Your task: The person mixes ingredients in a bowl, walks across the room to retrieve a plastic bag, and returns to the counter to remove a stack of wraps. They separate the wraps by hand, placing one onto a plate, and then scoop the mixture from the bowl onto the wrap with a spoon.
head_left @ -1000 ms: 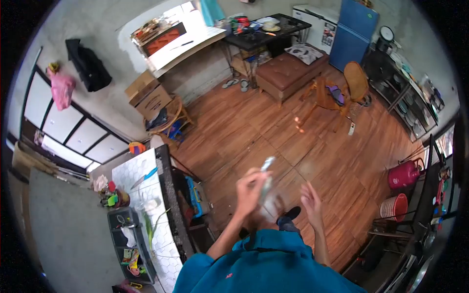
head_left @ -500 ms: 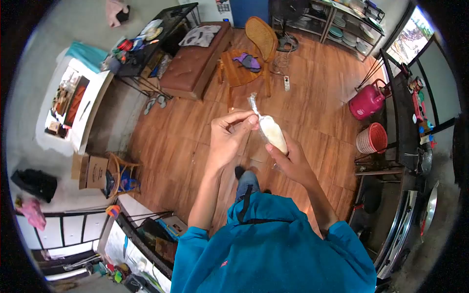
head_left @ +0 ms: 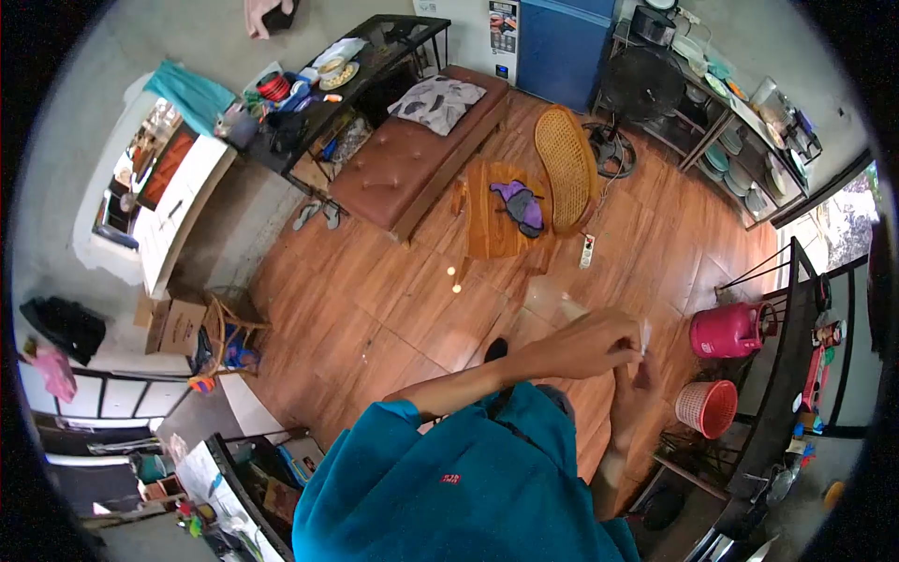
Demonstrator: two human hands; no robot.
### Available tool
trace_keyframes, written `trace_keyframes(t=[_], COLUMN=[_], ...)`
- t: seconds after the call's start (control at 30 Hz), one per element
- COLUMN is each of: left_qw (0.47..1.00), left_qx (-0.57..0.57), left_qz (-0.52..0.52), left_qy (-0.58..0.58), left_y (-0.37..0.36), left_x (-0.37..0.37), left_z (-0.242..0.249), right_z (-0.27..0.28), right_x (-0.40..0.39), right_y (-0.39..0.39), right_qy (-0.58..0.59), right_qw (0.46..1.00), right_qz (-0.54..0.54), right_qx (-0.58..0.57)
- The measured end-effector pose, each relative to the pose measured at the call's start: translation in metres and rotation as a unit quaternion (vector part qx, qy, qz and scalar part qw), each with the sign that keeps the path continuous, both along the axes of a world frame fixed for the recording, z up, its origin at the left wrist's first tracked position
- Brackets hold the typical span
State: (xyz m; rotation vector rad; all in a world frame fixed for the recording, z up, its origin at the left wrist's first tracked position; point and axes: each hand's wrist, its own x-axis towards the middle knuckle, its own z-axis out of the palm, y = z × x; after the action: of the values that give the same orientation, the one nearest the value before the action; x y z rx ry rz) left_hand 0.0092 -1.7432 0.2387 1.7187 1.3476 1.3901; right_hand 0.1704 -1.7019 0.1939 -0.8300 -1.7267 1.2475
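Note:
Both my hands are close together at the right of my body, over the floor. My left hand (head_left: 595, 345) reaches across with its fingers pinched, at a small bit of clear plastic bag (head_left: 646, 335). Just below it is my right hand (head_left: 639, 386), smeared by motion, with its fingers hard to make out. The pale food inside the bag is hidden behind the hands or lost in the blur.
A wooden chair (head_left: 496, 239) with a purple cloth (head_left: 520, 206) stands ahead, beside a brown padded bench (head_left: 384, 173). To the right are a pink gas cylinder (head_left: 723, 331), a red basket (head_left: 716, 409) and a dark counter (head_left: 782, 375). A power strip (head_left: 586, 251) lies on the floor.
My hands have moved right with the bagged food, from in front of me to near the basket. My left arm now crosses my body. The view has turned right.

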Motion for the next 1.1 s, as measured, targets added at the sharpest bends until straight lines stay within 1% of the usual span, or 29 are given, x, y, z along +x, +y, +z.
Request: trace_keyframes(t=[0.03,0.07,0.13,0.17,0.23,0.27,0.33,0.37,0.4,0.47,0.5,0.53,0.57,0.6,0.63,0.67,0.7,0.73,0.77,0.8,0.87,0.9,0.93,1.0,1.07,1.1], left_qw=[0.999,0.998,0.994,0.994,0.982,0.983,0.977,0.966,0.965,0.963,0.987,0.981,0.974,0.975,0.976,0.974,0.972,0.969,0.959,0.961,0.970,0.968,0.968,0.975,0.977,0.975], left_qx=[-0.024,-0.027,-0.089,-0.090,-0.131,-0.135,-0.095,-0.119,-0.119,-0.189,-0.111,-0.138,-0.170,-0.163,-0.161,-0.164,-0.183,-0.198,-0.206,-0.203,-0.084,-0.122,-0.125,-0.130,-0.118,-0.112], left_qz=[-0.037,-0.042,-0.067,-0.061,-0.130,-0.120,-0.130,-0.155,-0.161,-0.119,-0.109,-0.107,-0.104,-0.095,-0.076,-0.099,-0.057,-0.010,0.011,0.006,0.007,0.037,0.030,0.076,0.062,0.071], left_qy=[-0.025,-0.025,-0.002,-0.003,-0.036,-0.035,-0.137,-0.170,-0.169,-0.152,-0.043,-0.079,-0.106,-0.114,-0.126,-0.119,-0.133,-0.149,-0.193,-0.191,-0.227,-0.217,-0.215,-0.165,-0.166,-0.180], left_y=[0.019,0.036,0.072,0.091,0.128,0.145,0.181,0.200,0.222,0.267,0.294,0.316,0.337,0.357,0.377,0.399,0.419,0.436,0.456,0.478,0.521,0.538,0.558,0.600,0.643,0.664], left_x=[-0.007,-0.013,-0.021,-0.024,-0.027,-0.027,-0.020,-0.017,-0.015,-0.007,0.002,0.006,0.000,0.001,0.002,0.000,0.001,0.004,0.005,0.005,0.007,0.006,0.005,-0.001,-0.004,-0.004], left_z=[0.001,-0.002,-0.013,-0.021,-0.038,-0.043,-0.052,-0.057,-0.062,-0.075,-0.103,-0.090,-0.078,-0.078,-0.080,-0.081,-0.082,-0.080,-0.067,-0.067,-0.076,-0.086,-0.084,-0.081,-0.090,-0.092], right_z=[-0.003,-0.006,-0.006,0.004,0.026,0.014,-0.025,-0.032,-0.038,-0.027,-0.045,-0.039,-0.033,-0.027,-0.020,-0.011,-0.003,0.005,0.011,0.014,0.012,0.008,0.004,-0.002,-0.010,-0.013], right_x=[-0.003,-0.005,-0.008,-0.011,-0.017,-0.013,0.006,0.007,0.009,0.008,0.017,0.025,0.023,0.020,0.019,0.016,0.016,0.014,0.009,0.003,0.000,-0.004,-0.006,-0.010,-0.014,-0.017], right_y=[0.016,0.029,0.060,0.073,0.097,0.117,0.164,0.183,0.209,0.249,0.272,0.298,0.327,0.358,0.388,0.417,0.443,0.467,0.491,0.514,0.552,0.571,0.589,0.628,0.666,0.688], right_qy=[-0.019,-0.020,-0.040,-0.040,-0.154,-0.152,-0.079,-0.051,-0.052,-0.137,-0.021,-0.017,-0.075,-0.134,-0.128,-0.158,-0.192,-0.196,-0.211,-0.224,-0.201,-0.183,-0.182,-0.163,-0.164,-0.164], right_qw=[0.999,0.998,0.998,0.998,0.988,0.988,0.995,0.997,0.997,0.990,0.998,0.997,0.997,0.991,0.992,0.987,0.977,0.977,0.972,0.965,0.972,0.978,0.978,0.984,0.985,0.985], right_qz=[-0.041,-0.046,-0.017,-0.010,-0.017,-0.007,0.024,0.007,0.001,-0.033,-0.007,-0.055,-0.021,0.019,-0.014,0.036,0.093,0.085,0.094,0.103,0.085,0.072,0.065,0.060,0.047,0.041], right_qx=[0.028,0.026,0.049,0.048,-0.023,-0.026,-0.047,-0.050,-0.049,0.013,-0.058,-0.043,-0.020,-0.006,-0.005,0.004,0.011,0.010,0.051,0.094,0.087,0.077,0.074,0.045,0.041,0.041])
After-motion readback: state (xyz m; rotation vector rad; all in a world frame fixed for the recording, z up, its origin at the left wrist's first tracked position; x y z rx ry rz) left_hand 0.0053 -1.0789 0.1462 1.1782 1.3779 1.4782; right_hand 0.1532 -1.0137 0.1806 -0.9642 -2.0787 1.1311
